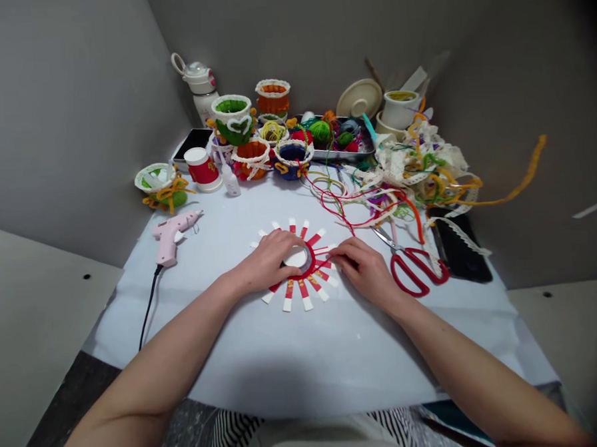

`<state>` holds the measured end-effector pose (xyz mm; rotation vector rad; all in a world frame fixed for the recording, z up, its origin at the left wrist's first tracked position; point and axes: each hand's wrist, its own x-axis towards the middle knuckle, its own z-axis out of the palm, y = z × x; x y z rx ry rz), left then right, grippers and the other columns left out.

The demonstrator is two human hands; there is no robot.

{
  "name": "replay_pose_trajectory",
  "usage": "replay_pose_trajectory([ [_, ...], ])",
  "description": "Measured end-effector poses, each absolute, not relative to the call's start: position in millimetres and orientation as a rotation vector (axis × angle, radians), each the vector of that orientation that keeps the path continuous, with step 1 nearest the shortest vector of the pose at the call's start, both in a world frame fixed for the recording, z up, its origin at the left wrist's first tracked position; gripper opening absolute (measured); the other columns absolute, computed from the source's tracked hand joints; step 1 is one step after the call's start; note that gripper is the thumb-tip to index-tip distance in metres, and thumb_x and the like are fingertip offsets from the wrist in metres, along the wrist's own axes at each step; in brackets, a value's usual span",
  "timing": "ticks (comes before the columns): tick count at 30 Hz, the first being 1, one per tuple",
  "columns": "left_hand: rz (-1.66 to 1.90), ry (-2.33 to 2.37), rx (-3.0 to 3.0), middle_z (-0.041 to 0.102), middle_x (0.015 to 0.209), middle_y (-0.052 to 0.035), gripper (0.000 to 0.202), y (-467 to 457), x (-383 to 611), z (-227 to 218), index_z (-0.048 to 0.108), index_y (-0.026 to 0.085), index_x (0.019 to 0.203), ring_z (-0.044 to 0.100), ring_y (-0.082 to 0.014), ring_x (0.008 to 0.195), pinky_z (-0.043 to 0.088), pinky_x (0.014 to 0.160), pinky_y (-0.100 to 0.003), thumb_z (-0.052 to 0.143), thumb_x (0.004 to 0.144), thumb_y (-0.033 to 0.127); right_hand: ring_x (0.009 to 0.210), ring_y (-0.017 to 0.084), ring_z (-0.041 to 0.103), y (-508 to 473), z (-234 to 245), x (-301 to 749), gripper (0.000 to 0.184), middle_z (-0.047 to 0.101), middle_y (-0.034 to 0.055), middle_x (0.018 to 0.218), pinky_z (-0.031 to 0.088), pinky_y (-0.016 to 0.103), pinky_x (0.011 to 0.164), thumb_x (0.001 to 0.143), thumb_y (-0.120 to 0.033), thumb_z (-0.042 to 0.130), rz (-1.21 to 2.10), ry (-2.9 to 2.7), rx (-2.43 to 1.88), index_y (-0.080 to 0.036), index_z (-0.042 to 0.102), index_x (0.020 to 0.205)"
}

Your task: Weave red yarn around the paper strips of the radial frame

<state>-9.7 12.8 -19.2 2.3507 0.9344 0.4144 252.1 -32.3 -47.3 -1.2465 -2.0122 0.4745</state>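
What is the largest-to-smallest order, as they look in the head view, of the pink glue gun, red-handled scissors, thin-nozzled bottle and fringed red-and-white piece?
By overall outline:
1. Fringed piece, partly covered by the left hand
2. Scissors
3. Glue gun, cord left out
4. Thin-nozzled bottle, though it stands farther back

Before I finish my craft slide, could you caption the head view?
The left hand steadies a cup cut into splayed strips; the right hand pinches red yarn, scissors nearby.

Fanned strips (303, 290): I see red with white tips, gold motifs on some.
Strand (323, 265): red.
Glue gun (167, 240): pale pink; cord (148, 305) black.
Scissors (398, 247): 2 red loops, silver blades.
Lap fabric (233, 435): my feed shows black-and-white stripes.
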Motion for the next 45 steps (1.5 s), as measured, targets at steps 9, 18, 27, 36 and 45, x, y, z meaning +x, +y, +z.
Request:
replay_pose_trajectory([
  [9,0.4,0.724,2.338,0.061,0.145,-0.0076,0.049,19,-15,-25,0.054,0.029,0.133,0.054,-0.0257,0.135,0.039,0.114,-0.05,0.06,0.09,0.005,0.087,0.021,0.063,-89,-43,262,0.024,0.067,0.0094,0.095,0.055,0.035,0.074,0.099,-0.007,0.052,0.263,-2.219,-1.09,-0.02,0.07,0.109],
  [18,0.42,0.714,2.336,0.062,0.144,-0.0071,0.044,21,-16,-25,0.057,0.029,0.131,0.056,-0.0261,0.134,0.041,0.113,-0.052,0.062,0.092,0.008,0.081,0.021,0.058,-121,-49,256,0.021,0.068,0.0117,0.094,0.054,0.034,0.069,0.099,-0.005,0.052,0.084,-2.352,-1.028,-0.014,0.066,0.112],
  [27,0.413,0.726,2.329,0.063,0.141,-0.0075,0.043,20,-15,-25,0.057,0.027,0.128,0.057,-0.0258,0.132,0.04,0.113,-0.051,0.062,0.091,0.007,0.086,0.022,0.063,-64,-38,264,0.019,0.067,0.0096,0.094,0.055,0.036,0.075,0.1,-0.013,0.053,0.219,-2.323,-1.211,-0.017,0.071,0.1],
  [36,0.46,0.714,2.333,0.06,0.145,-0.0102,0.035,16,-14,-24,0.058,0.026,0.128,0.055,-0.028,0.135,0.04,0.112,-0.052,0.067,0.094,0.022,0.085,0.021,0.066,-27,-54,250,0.017,0.068,0.0068,0.092,0.053,0.034,0.075,0.097,-0.013,0.056,0.414,-2.061,-1.298,-0.02,0.072,0.097],
  [45,0.427,0.936,2.377,0.063,0.131,-0.0114,0.041,8,-4,-23,0.057,0.024,0.129,0.054,-0.0311,0.126,0.042,0.106,-0.05,0.073,0.091,0.03,0.087,0.021,0.066,-33,-50,254,0.017,0.067,0.0065,0.094,0.053,0.034,0.075,0.098,-0.015,0.056,0.501,-2.026,-1.252,-0.021,0.072,0.1],
])
